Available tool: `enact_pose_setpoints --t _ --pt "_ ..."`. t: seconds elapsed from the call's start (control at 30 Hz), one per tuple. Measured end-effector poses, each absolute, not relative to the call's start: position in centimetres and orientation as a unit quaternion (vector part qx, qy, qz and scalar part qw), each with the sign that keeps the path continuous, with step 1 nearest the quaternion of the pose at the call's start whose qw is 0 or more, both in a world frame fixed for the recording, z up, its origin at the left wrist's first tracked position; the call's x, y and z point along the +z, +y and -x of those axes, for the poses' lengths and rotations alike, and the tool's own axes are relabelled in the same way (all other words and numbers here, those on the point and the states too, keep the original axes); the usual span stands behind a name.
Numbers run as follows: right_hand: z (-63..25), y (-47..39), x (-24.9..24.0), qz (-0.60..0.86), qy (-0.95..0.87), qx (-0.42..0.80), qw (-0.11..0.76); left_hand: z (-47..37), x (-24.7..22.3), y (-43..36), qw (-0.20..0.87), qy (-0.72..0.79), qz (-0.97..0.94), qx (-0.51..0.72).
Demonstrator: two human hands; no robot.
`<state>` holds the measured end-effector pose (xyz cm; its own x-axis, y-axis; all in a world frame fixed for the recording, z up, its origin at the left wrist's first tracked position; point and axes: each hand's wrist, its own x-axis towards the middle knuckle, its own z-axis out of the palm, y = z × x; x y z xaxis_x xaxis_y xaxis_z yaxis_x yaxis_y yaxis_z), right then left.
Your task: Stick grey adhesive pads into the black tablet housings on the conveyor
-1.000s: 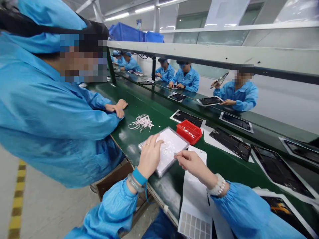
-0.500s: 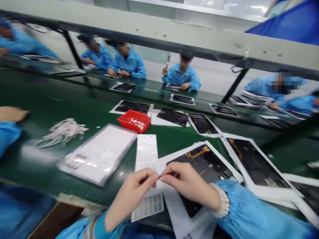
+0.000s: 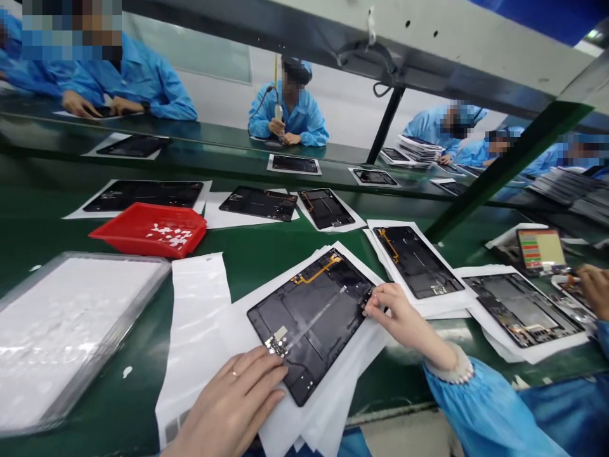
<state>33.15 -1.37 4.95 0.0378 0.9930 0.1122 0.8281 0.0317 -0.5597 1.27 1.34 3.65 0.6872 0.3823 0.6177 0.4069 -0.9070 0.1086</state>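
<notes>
A black tablet housing point(image 3: 309, 317), with an orange flex cable point(image 3: 316, 271) along its top, lies tilted on a pile of white paper sheets point(image 3: 285, 295) before me. My left hand point(image 3: 233, 397) rests with outstretched fingers on the housing's lower left edge, by a small circuit board point(image 3: 276, 343). At the opposite, right edge my right hand point(image 3: 392, 311) has thumb and fingertips pinched together, touching the housing. Whatever sits between those fingertips is too small to make out. A white strip of sheet point(image 3: 195, 317) runs left of the pile.
Left of the strip lie a red tray point(image 3: 152, 231) with small white pieces and a clear-edged white pack point(image 3: 80, 324). More housings on paper, such as one housing point(image 3: 419, 260), line the green bench. A co-worker's hand point(image 3: 594, 289) works at far right; other people sit opposite.
My hands have parted from their pinch together. The left now lies on the housing and the right is at its right edge. The view has turned right and come closer.
</notes>
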Motion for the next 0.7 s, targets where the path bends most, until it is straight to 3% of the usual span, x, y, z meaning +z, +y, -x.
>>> enact_pose_setpoints --t 0.27,0.43,0.7 --pt "-33.6 0.4 5.1 0.67 -0.722 0.153 0.082 -1.4 2.7 1.7 0.009 -0.211 0.921 -0.327" --pt "-31.9 0.0 5.5 0.683 -0.725 0.082 0.012 -1.1 2.3 1.7 0.006 -0.208 0.923 -0.323" --pt "-35.5 1.9 5.9 0.732 -0.669 0.093 0.085 -0.3 1.8 2.8 0.034 -0.166 0.941 -0.293"
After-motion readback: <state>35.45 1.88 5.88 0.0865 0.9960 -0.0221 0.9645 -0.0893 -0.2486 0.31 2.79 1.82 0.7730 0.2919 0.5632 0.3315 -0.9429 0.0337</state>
